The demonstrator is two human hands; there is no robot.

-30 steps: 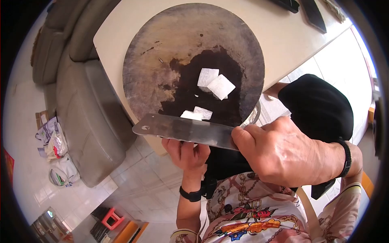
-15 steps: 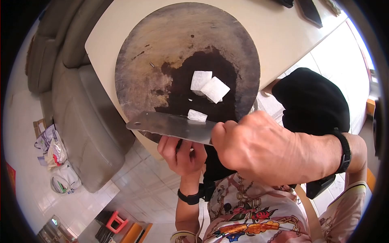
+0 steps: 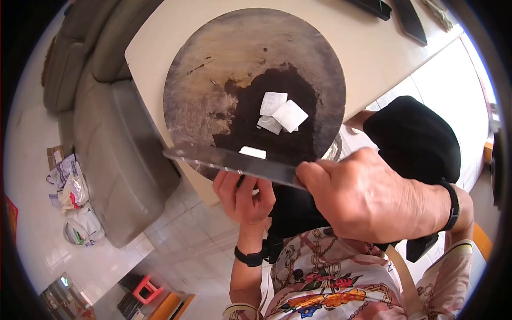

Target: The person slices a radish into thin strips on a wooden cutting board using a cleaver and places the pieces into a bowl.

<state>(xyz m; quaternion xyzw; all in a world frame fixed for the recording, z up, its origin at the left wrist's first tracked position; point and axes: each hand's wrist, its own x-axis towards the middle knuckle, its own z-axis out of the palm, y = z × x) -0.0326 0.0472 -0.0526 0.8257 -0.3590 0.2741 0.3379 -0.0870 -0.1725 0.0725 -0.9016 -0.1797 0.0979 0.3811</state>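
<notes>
Table (image 3: 370, 66): pale, under the board.
Round chopping board (image 3: 213, 58): landmark; dark patch over its middle and near side.
Cleaver (image 3: 266, 169): blade across the board's near edge.
Right hand (image 3: 352, 194): off the board's near right, clamped on the cleaver.
Left hand (image 3: 242, 200): at the board's near edge, fingers curled below the blade; grip cannot be told.
White squares (image 3: 290, 115): overlapping, right of board's centre.
White piece (image 3: 252, 153): board's near side, beside the blade.
Handling advice: fingertips tucked clear, blade steady, strokes short.
</notes>
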